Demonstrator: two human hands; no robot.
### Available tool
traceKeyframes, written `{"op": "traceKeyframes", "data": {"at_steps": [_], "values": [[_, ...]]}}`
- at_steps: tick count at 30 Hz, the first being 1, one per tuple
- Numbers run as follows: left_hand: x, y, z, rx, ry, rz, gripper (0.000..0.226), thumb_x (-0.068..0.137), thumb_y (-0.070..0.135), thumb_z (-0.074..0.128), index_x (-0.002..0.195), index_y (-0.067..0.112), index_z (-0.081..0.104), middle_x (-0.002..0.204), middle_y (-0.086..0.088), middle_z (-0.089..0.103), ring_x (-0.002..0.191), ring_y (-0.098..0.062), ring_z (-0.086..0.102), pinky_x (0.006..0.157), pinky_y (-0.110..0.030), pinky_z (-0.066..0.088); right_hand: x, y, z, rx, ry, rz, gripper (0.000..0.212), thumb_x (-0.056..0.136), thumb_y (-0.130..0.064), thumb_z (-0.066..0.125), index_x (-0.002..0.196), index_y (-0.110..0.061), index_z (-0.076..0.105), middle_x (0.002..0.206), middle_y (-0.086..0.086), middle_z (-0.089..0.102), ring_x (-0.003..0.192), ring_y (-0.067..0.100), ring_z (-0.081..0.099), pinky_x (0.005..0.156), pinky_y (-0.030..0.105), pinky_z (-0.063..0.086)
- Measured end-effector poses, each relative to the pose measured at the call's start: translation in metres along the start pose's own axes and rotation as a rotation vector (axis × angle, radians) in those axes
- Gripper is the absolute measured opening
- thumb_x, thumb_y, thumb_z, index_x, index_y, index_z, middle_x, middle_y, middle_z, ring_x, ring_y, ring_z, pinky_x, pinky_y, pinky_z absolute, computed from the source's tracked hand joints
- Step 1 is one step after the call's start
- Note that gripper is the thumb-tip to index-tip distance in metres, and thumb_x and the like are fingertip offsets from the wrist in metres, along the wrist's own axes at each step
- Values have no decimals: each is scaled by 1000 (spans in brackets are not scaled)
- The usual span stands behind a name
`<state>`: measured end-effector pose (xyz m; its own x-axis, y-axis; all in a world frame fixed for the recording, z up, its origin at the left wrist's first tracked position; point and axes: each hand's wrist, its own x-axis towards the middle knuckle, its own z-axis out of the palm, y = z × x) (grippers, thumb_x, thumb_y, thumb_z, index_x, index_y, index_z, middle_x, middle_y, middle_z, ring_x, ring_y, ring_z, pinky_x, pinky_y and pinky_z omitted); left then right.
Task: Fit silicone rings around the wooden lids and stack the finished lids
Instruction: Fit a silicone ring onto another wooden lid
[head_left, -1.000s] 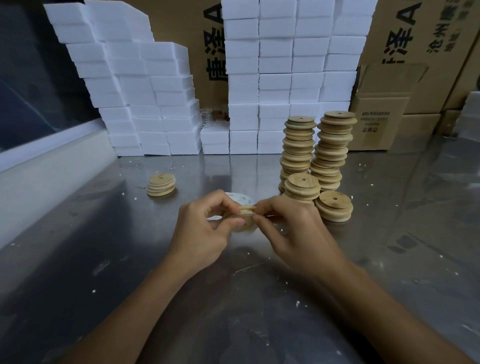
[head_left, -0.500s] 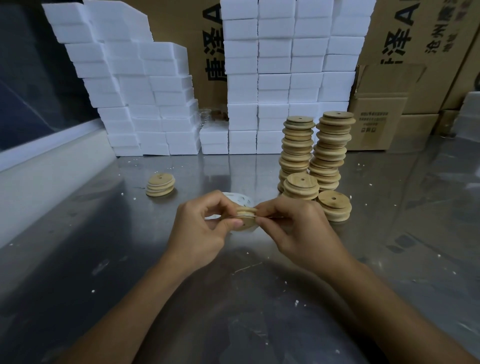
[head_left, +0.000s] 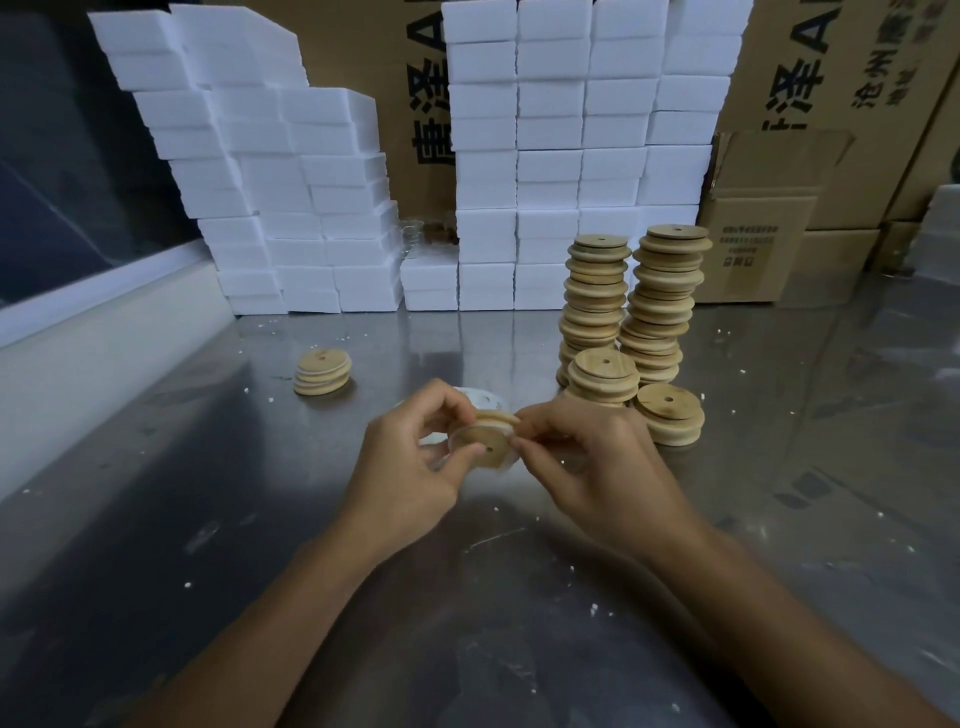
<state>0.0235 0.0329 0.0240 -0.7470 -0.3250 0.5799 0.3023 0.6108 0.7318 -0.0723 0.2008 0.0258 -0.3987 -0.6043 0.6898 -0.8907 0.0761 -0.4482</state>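
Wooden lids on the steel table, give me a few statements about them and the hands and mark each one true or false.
1. Both hands, left hand and right hand, hold one wooden lid. True.
2. The held lid lies flat on the table. False: it is held above the table, tilted on edge.
3. Two tall lid stacks stand to the right of the hands. True.
4. The small lid stack on the left touches the tall stacks. False: it stands apart, well to their left.
5. White foam blocks are piled behind the lids. True.
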Motion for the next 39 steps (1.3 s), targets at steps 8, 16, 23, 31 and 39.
{"op": "traceKeyframes", "data": {"at_steps": [8, 16, 23, 31, 39], "values": [[3, 0, -5, 222, -44, 171, 44, 77, -8, 68, 80, 31, 49, 81, 8, 57, 82, -17, 60, 64, -29, 54, 0, -2, 3, 16, -16, 13, 9, 85, -19, 67, 88, -14, 73, 89, 2, 74, 81, 16, 69, 68, 42, 57], [3, 3, -6, 289, -90, 265, 22, 76, 2, 67, 80, 18, 53, 79, 3, 58, 77, -16, 57, 61, -33, 47, 1, -3, 1, -51, -12, -2, 5, 78, -7, 72, 80, -12, 72, 83, 4, 74, 80, 18, 71, 66, 41, 58], [2, 1, -6, 182, -40, 177, 35, 76, 0, 69, 78, 29, 50, 80, 10, 59, 83, -17, 62, 69, -32, 55, 2, -4, -1, -55, 12, -8, 4, 81, -11, 74, 85, -12, 73, 85, -1, 73, 78, 11, 68, 68, 34, 57], [5, -3, -2, -68, 10, -7, 34, 71, -2, 74, 74, 23, 52, 75, 12, 60, 77, -10, 65, 68, -19, 51, 1, -1, -1, 135, 53, 103, 11, 80, -9, 74, 81, -19, 72, 86, -8, 74, 81, 3, 70, 72, 13, 53], [1, 0, -3, -9, -62, 5, 41, 77, 4, 78, 102, 34, 64, 90, 14, 67, 91, -10, 67, 68, -18, 55, 0, -4, 0, 90, -25, 69, 5, 86, -22, 67, 86, -20, 72, 83, -9, 72, 79, 2, 68, 71, 12, 52]]}}
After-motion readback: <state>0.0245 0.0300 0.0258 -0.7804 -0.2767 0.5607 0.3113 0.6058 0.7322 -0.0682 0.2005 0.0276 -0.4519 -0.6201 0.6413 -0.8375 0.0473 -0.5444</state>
